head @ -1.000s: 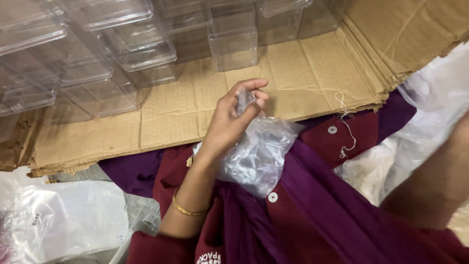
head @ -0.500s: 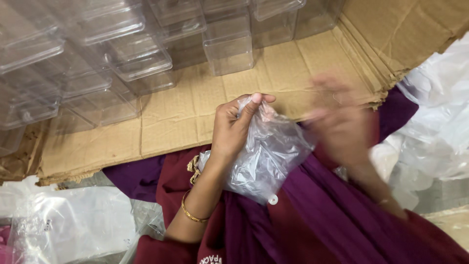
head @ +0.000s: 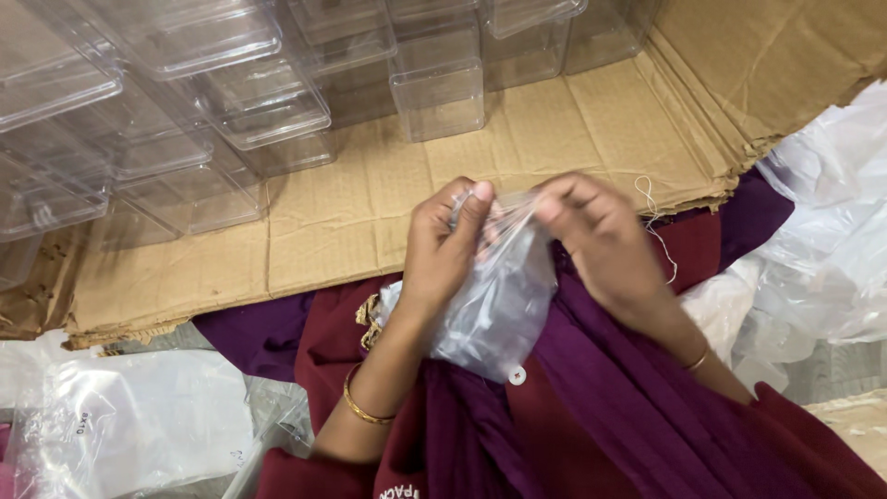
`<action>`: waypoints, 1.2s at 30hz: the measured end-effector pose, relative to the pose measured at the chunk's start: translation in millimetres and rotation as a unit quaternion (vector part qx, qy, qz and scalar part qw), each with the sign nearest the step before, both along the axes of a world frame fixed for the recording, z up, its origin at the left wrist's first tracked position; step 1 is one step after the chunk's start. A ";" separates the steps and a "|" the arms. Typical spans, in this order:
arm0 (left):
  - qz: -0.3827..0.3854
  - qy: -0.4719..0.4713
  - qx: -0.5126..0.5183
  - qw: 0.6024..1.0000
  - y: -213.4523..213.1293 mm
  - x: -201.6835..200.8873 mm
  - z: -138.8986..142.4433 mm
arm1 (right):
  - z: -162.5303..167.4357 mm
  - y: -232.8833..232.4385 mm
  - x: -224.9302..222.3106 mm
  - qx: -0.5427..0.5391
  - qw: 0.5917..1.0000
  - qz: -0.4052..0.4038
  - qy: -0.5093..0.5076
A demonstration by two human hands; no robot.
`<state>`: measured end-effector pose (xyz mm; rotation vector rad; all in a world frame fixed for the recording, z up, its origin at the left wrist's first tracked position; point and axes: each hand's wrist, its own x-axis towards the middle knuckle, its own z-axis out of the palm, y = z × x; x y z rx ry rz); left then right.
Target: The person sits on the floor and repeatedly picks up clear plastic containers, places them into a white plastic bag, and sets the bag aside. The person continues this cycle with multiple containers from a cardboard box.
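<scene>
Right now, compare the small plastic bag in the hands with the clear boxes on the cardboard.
The small plastic bag is soft and crumpled; the clear boxes are rigid and square-edged. The bag is held up at its top by the left hand and right hand; the boxes stand untouched in rows on the cardboard. The bag is one piece; the boxes are many. Both are see-through plastic.

Packing workroom, stacked clear plastic boxes (head: 240, 111), flattened cardboard (head: 370, 212)
</scene>
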<state>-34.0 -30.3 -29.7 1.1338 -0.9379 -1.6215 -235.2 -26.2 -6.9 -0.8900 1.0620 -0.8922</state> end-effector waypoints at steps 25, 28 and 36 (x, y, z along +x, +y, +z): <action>0.084 -0.459 -0.175 0.867 -33.8 50.5 12.3 | 14.1 -63.4 25.4 -0.373 0.832 0.047 0.407; 0.041 -0.290 -0.057 0.954 9.1 43.3 38.8 | 38.6 -11.2 9.0 -0.345 0.812 0.013 0.470; -0.067 -0.166 -0.002 0.984 26.9 42.2 38.0 | 29.0 25.3 -8.7 -0.170 0.926 0.025 0.335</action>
